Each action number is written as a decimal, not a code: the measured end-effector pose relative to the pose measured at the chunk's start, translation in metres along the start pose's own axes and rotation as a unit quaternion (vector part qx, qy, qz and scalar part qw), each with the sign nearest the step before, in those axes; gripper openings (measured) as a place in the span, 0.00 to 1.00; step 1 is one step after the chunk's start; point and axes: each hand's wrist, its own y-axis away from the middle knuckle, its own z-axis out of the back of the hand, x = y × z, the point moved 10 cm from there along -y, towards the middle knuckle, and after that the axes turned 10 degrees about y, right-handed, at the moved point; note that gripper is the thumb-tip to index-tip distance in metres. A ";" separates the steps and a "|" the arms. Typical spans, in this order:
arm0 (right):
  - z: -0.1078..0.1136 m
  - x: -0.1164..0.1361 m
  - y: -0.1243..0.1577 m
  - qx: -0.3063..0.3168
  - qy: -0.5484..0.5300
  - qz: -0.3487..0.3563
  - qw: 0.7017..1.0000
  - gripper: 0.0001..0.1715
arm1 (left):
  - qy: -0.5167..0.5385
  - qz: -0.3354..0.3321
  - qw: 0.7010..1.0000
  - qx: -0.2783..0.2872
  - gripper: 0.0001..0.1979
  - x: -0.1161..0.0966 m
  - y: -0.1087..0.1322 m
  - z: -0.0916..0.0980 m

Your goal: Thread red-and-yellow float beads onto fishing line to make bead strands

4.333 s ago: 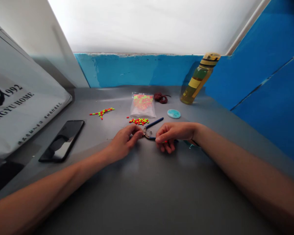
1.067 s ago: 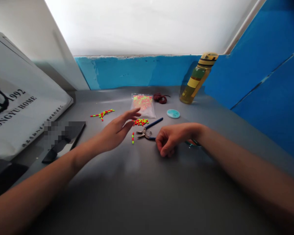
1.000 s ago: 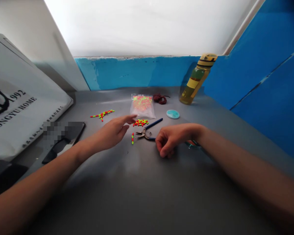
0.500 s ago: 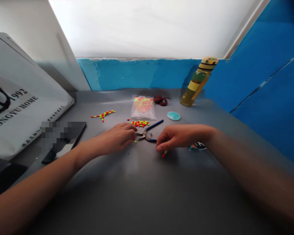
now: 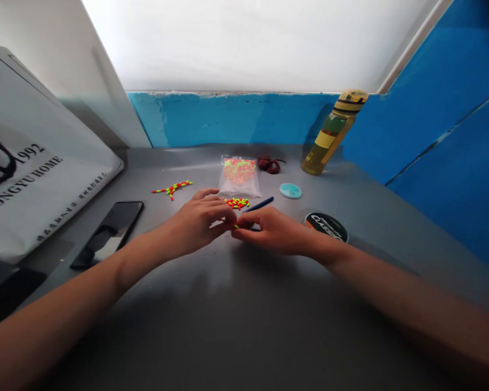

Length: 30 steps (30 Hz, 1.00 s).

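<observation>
My left hand (image 5: 206, 220) and my right hand (image 5: 267, 229) meet fingertip to fingertip above the table. The right thumb and forefinger pinch a small yellow-green bead (image 5: 236, 226). A sliver of red shows between the closed left thumb and fingers, seemingly another bead, mostly hidden. Just beyond them lies a loose pile of red and yellow-green beads (image 5: 239, 204). Pliers with blue handles (image 5: 261, 204) rest behind the right hand, their jaws covered by my fingers.
A clear bag of beads (image 5: 239, 176), brown cord (image 5: 270, 164) and a turquoise disc (image 5: 290, 190) lie farther back. More beads (image 5: 173, 189) and a phone (image 5: 108, 233) are left. A black round spool (image 5: 328, 225) sits right, a bottle (image 5: 324, 144) behind. A white bag (image 5: 44, 136) stands left.
My right hand has moved left and slightly up with its bead until it meets my left hand. The left hand has hardly shifted. The black spool is now more exposed.
</observation>
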 end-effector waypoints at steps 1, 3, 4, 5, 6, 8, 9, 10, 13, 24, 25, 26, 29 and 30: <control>0.000 0.000 0.000 0.004 -0.001 -0.001 1.000 0.15 | -0.002 0.001 1.000 0.000 0.04 0.000 0.000 0.000; 0.000 -0.002 0.001 0.007 0.001 -0.005 1.000 0.15 | -0.009 -0.001 1.000 0.006 0.05 -0.002 0.000 -0.001; 0.000 -0.003 0.001 0.009 0.001 -0.009 1.000 0.15 | -0.015 -0.004 1.000 0.009 0.05 -0.003 0.000 -0.001; -0.001 -0.005 0.001 0.013 -0.001 -0.012 1.000 0.14 | -0.024 -0.005 1.000 0.012 0.05 -0.003 0.000 -0.001; -0.001 -0.007 0.001 0.018 -0.008 -0.016 1.000 0.14 | -0.035 -0.005 0.999 0.013 0.05 -0.003 0.000 -0.001; -0.004 -0.010 0.002 0.032 -0.033 -0.023 0.999 0.13 | -0.061 0.006 0.998 0.011 0.05 0.001 0.001 0.000; -0.004 -0.010 0.002 0.040 -0.049 -0.025 0.998 0.13 | -0.075 0.018 0.997 0.006 0.05 0.005 0.001 0.001; -0.006 -0.011 0.002 0.052 -0.066 -0.026 0.996 0.13 | -0.088 0.033 0.996 0.003 0.05 0.010 0.002 0.003; -0.013 -0.011 0.004 0.108 -0.116 -0.035 0.987 0.13 | -0.127 0.077 0.989 0.000 0.06 0.026 0.004 0.005; -0.034 -0.048 0.033 0.328 -0.187 -0.174 0.910 0.14 | -0.208 0.136 0.967 0.056 0.06 0.045 0.010 -0.005; -0.035 -0.050 0.035 0.334 -0.183 -0.181 0.907 0.14 | -0.206 0.135 0.967 0.065 0.06 0.045 0.010 -0.007; -0.035 -0.051 0.036 0.336 -0.182 -0.185 0.905 0.14 | -0.201 0.137 0.967 0.075 0.07 0.046 0.011 -0.009; -0.036 -0.051 0.036 0.341 -0.183 -0.183 0.904 0.14 | -0.165 0.144 0.971 0.101 0.13 0.044 0.011 -0.015; -0.037 -0.051 0.036 0.345 -0.183 -0.180 0.903 0.14 | -0.146 0.144 0.973 0.101 0.18 0.040 0.010 -0.016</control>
